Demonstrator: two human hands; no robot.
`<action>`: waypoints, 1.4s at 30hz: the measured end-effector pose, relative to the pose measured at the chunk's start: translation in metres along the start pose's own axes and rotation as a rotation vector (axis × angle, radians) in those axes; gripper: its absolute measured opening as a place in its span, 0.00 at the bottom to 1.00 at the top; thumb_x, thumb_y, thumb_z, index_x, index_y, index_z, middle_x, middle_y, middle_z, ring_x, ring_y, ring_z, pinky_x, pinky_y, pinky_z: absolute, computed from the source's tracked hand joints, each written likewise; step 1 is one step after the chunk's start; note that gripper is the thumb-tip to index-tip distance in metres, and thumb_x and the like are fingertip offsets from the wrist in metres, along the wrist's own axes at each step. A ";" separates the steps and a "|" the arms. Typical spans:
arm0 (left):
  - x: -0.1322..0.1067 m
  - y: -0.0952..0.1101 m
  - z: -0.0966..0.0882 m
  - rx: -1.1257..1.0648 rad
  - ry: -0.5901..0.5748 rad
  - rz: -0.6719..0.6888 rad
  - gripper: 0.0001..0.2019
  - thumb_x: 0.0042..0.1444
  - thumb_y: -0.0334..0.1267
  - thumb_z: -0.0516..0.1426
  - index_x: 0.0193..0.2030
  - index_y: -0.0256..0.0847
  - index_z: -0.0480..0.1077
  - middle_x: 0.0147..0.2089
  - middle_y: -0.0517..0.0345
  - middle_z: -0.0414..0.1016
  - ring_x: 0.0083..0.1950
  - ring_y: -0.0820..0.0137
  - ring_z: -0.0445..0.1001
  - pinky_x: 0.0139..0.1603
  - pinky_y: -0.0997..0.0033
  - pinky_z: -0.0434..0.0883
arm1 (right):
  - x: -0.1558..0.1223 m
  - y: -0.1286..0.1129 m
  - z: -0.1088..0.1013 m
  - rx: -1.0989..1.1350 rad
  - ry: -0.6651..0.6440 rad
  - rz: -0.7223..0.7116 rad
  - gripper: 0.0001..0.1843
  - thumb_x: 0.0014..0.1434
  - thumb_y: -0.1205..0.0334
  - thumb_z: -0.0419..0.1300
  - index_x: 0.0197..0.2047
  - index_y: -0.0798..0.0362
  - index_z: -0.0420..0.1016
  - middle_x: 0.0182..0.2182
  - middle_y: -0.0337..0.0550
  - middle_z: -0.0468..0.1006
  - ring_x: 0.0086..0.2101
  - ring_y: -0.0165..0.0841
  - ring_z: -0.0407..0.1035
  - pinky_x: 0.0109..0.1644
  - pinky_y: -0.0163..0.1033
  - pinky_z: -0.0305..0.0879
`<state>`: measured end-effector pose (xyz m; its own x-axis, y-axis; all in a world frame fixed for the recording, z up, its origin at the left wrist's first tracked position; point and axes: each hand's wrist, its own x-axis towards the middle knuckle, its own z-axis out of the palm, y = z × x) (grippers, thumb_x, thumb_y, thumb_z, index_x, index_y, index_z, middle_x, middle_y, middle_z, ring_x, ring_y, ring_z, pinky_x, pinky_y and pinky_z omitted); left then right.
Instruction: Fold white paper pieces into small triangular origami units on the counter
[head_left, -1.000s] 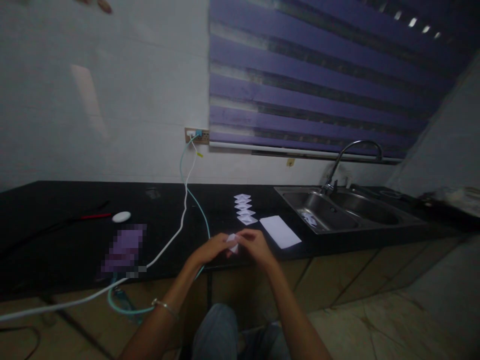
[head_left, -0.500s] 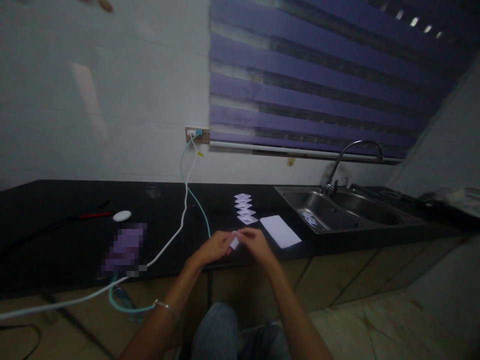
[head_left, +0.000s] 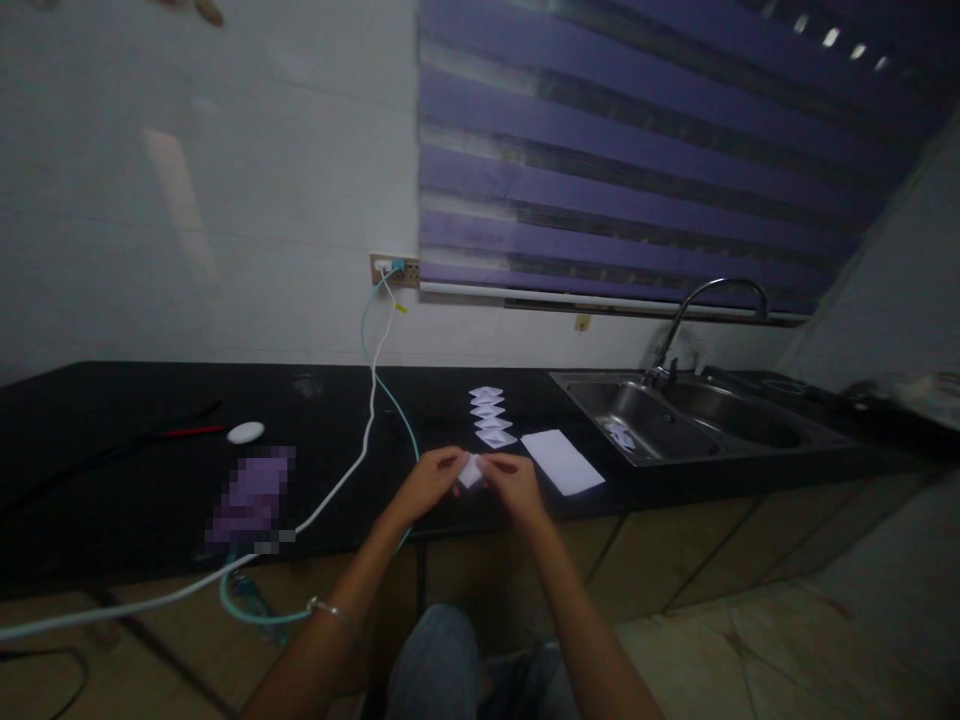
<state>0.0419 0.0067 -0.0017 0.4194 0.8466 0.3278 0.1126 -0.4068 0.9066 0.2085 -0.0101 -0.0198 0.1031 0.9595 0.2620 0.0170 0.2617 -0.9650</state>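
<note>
Between my two hands, at the front edge of the dark counter, is a small folded piece of white paper [head_left: 471, 472]. My left hand [head_left: 433, 480] pinches its left side. On the other side, my right hand [head_left: 514, 480] grips it with thumb and fingers. Just beyond my hands, several folded white paper pieces [head_left: 495, 438] lie in an overlapping column on the counter. To the right of them rests a flat white sheet stack or sheet [head_left: 562, 463]; I cannot tell how many layers it has.
A double steel sink [head_left: 637, 461] with a tall faucet [head_left: 675, 325] is at the right, white scraps [head_left: 620, 437] in its left basin. White cable [head_left: 367, 440] and a teal cable [head_left: 401, 415] cross the counter. Left lie a white oval object [head_left: 245, 433] and a blurred purple item [head_left: 251, 495].
My hands have drawn slightly apart, and more of the folded paper shows between them. My right hand has shifted toward the paper's right side. The counter things stay put.
</note>
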 end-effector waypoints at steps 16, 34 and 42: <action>0.002 0.007 -0.006 -0.099 0.156 -0.148 0.28 0.54 0.55 0.55 0.47 0.29 0.74 0.23 0.49 0.78 0.15 0.75 0.65 0.15 0.79 0.57 | 0.004 0.008 0.002 0.307 0.135 0.005 0.19 0.48 0.49 0.65 0.35 0.56 0.73 0.33 0.43 0.75 0.34 0.35 0.72 0.38 0.43 0.75; -0.004 0.000 -0.003 0.118 0.304 -0.067 0.20 0.56 0.49 0.54 0.42 0.35 0.76 0.21 0.59 0.72 0.20 0.72 0.68 0.19 0.77 0.60 | -0.002 -0.005 0.002 0.265 -0.105 0.135 0.24 0.44 0.53 0.69 0.42 0.58 0.73 0.32 0.46 0.79 0.31 0.34 0.74 0.37 0.38 0.71; 0.001 -0.001 -0.005 0.009 0.294 0.003 0.18 0.56 0.48 0.55 0.40 0.34 0.76 0.29 0.54 0.77 0.26 0.71 0.72 0.29 0.75 0.68 | 0.000 -0.001 0.004 0.229 0.003 0.074 0.21 0.47 0.51 0.67 0.37 0.61 0.77 0.29 0.47 0.79 0.27 0.31 0.73 0.34 0.36 0.69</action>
<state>0.0376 0.0097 -0.0007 0.1411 0.9079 0.3947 0.1200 -0.4114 0.9035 0.2046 -0.0097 -0.0191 0.0988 0.9767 0.1907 -0.2162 0.2081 -0.9539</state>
